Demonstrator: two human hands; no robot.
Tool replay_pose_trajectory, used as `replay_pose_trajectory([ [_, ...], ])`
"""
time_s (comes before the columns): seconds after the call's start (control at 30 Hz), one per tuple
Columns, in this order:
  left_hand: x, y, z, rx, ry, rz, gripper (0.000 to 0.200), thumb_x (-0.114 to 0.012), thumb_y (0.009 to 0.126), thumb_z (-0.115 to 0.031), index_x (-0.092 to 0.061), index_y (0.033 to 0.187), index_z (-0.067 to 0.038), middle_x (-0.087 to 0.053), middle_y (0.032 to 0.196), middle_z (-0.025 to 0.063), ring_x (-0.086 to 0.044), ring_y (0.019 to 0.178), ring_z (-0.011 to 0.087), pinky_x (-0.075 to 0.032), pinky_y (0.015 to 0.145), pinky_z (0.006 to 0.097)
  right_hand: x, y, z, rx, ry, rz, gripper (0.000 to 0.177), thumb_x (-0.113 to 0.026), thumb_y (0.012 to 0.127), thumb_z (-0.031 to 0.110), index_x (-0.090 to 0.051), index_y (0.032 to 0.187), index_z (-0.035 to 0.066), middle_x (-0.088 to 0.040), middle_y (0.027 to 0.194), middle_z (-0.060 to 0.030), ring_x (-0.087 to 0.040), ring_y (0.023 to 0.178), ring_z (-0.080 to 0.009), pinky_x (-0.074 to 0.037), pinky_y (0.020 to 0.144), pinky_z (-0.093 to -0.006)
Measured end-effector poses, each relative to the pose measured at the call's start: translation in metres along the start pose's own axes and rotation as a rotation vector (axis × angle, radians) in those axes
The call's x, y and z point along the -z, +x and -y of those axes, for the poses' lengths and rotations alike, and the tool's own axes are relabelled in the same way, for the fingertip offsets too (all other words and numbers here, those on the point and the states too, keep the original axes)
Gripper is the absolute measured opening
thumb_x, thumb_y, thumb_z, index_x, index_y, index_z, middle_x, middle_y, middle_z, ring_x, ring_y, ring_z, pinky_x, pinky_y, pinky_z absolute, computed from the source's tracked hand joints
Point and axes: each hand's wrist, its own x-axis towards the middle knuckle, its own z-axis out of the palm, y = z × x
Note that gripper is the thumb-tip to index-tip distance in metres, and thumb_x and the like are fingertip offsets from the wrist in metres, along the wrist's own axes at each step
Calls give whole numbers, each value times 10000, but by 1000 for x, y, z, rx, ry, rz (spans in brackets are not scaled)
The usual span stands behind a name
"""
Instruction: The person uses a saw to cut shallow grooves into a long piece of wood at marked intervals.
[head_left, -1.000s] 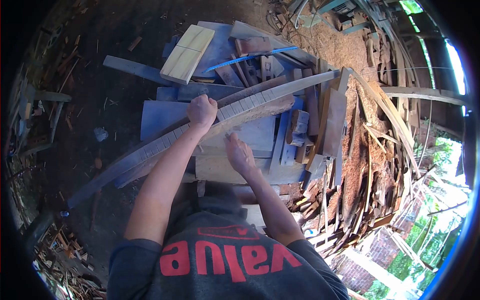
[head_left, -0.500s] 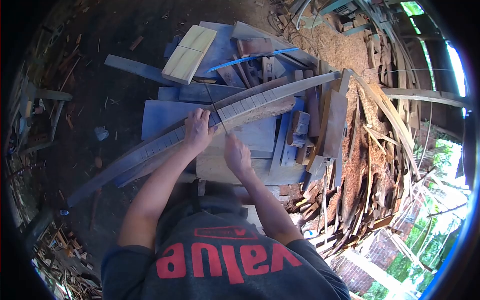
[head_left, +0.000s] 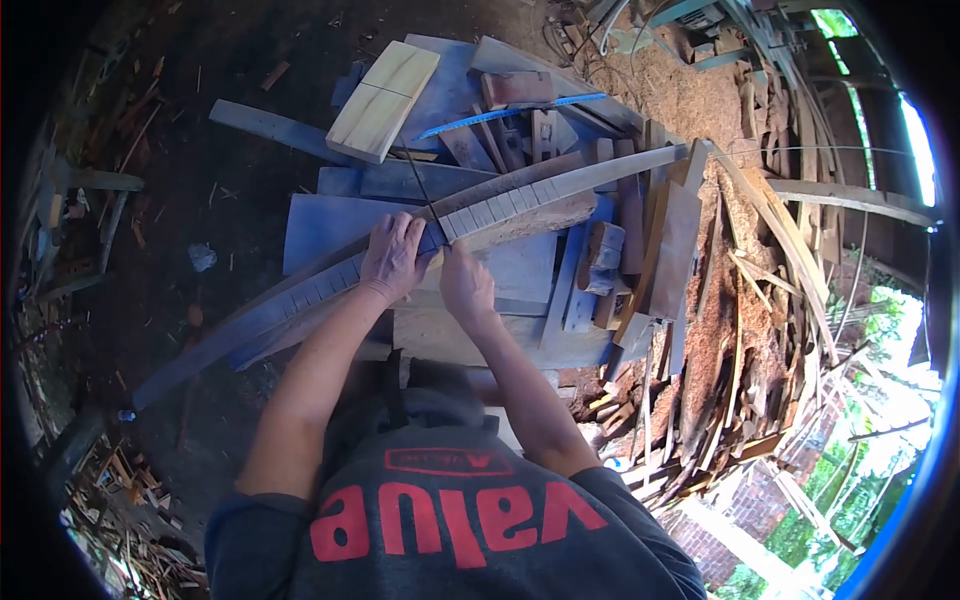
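Note:
A long curved wooden beam (head_left: 520, 200) runs diagonally through the view, with several narrow cuts across its face. My left hand (head_left: 393, 258) grips the beam beside the latest cut, fingers bent over its edge. Just right of it, my right hand (head_left: 467, 283) is closed around the handle end of a saw (head_left: 421, 182). Its thin dark blade is seen edge-on and lies across the beam. The handle itself is hidden in my fist.
A pale wood block (head_left: 383, 102) with a dark line across it lies beyond the beam. Near it are a blue strip (head_left: 512, 115) and several offcuts. Brown boards (head_left: 668, 250) stand at the right, by sawdust (head_left: 690, 95) and scrap sticks.
My right hand has pushed forward, up to the beam and close to my left hand, and the saw blade has slid away from me. My left hand stays on the beam.

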Motion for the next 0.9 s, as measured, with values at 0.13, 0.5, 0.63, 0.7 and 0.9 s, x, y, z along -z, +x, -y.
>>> replay_pose_trajectory([
  [0.13,-4,0,2,-8,-27,-21,497,-669,778,-252,-488,1175,-14,-468,1073,133,-452,1007,315,-387,920,412,4,-49,-20,-29,-15,12,173,-438,961,196,-462,934,28,-624,709,-251,-625,664,-447,-499,590,-535],
  [0.5,-5,1,3,5,-32,-6,493,-672,778,-269,-491,1162,-18,-477,1076,139,-461,1018,316,-396,907,411,8,-40,-17,-22,6,28,195,-440,962,216,-470,925,26,-623,696,-259,-627,679,-447,-500,584,-532],
  [0.63,-4,-2,2,-10,-21,-12,488,-670,778,-263,-491,1159,-17,-477,1078,143,-462,1020,319,-399,903,417,11,-44,-13,-35,-44,29,202,-437,965,216,-477,930,22,-620,690,-262,-625,665,-447,-495,573,-534],
  [0.7,-2,2,2,-3,-27,-14,485,-671,774,-254,-488,1156,-18,-476,1075,145,-462,1020,320,-400,900,425,1,-5,-4,6,-18,-6,202,-444,961,220,-479,931,23,-618,683,-261,-622,654,-449,-488,569,-545],
  [0.9,-5,1,5,-7,-65,-19,490,-679,760,-234,-483,1156,-23,-477,1076,143,-461,1025,323,-394,911,428,4,-48,-21,-24,6,13,189,-456,956,208,-491,938,23,-616,671,-253,-622,647,-445,-486,562,-550],
])
